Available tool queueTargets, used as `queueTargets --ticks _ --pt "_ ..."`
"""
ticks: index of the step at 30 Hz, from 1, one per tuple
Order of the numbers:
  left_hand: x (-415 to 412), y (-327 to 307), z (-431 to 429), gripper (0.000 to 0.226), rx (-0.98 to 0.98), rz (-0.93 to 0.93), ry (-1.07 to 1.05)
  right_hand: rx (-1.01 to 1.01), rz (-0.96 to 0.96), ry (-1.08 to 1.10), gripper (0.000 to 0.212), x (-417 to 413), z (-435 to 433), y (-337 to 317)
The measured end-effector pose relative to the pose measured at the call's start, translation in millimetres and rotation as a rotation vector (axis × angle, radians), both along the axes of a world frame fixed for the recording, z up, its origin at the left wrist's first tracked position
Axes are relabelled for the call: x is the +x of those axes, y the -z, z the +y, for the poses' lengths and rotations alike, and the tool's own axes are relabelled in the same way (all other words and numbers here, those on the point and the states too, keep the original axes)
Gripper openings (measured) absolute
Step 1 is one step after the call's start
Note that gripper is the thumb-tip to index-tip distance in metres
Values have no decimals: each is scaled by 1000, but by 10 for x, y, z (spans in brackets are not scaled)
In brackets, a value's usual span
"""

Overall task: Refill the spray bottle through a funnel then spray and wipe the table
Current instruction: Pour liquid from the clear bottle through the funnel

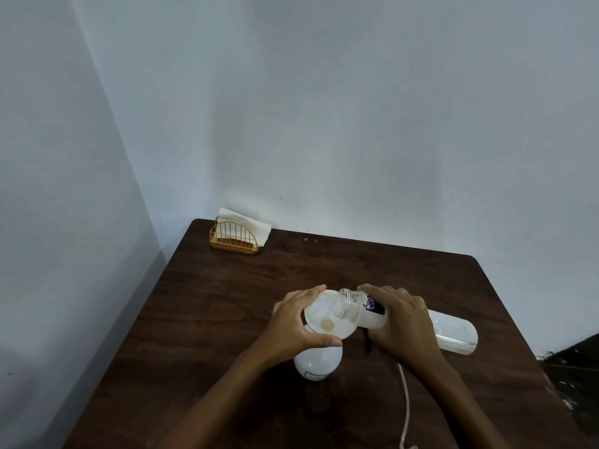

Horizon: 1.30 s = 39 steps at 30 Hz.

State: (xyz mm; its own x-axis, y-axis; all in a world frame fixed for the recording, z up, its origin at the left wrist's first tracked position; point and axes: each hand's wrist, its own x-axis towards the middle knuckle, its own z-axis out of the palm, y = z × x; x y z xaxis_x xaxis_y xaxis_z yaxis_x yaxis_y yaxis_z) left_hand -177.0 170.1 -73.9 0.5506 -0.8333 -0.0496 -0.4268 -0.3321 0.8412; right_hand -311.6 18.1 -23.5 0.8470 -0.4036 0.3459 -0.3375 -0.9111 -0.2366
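From the head view, everything I am working with sits low in the middle of the frame, on a dark wooden table point(227, 319) pushed into a corner of pale walls.

My left hand point(296, 322) is curled round the left rim of the white funnel point(319, 307), thumb at the near edge and fingers over the far edge, clamped on it. The funnel stands in the neck of the white spray bottle point(316, 362), which is upright on the table just below my left hand. A yellowish spot shows at the bottom of the funnel.

My right hand point(402, 319) is wrapped round the middle of a clear refill bottle point(372, 319) with a purple label. The bottle lies nearly level, its base out toward the right of the frame and its open mouth over the funnel's bowl. I cannot tell whether liquid is running out.

A thin white tube point(405, 400) runs from under my right wrist to the bottom edge of the frame. A small dark object sits just under my right hand, too hidden to name.

At the far left corner of the table, a gold wire holder point(233, 243) stands upright with white napkins point(246, 223) in it.
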Motion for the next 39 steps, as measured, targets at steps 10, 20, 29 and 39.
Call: queueTargets --ticks 10,20,29,39 --pt "9 20 -2 102 14 8 -3 -13 -9 0 56 6 9 5" --pt "7 7 2 103 16 -1 0 4 -10 -5 54 -3 25 -19" --pt "-8 -30 1 97 -1 -2 -5 -19 -13 1 54 1 9 0" --pt "-6 -43 8 95 -5 -14 2 3 2 -1 54 7 15 -13"
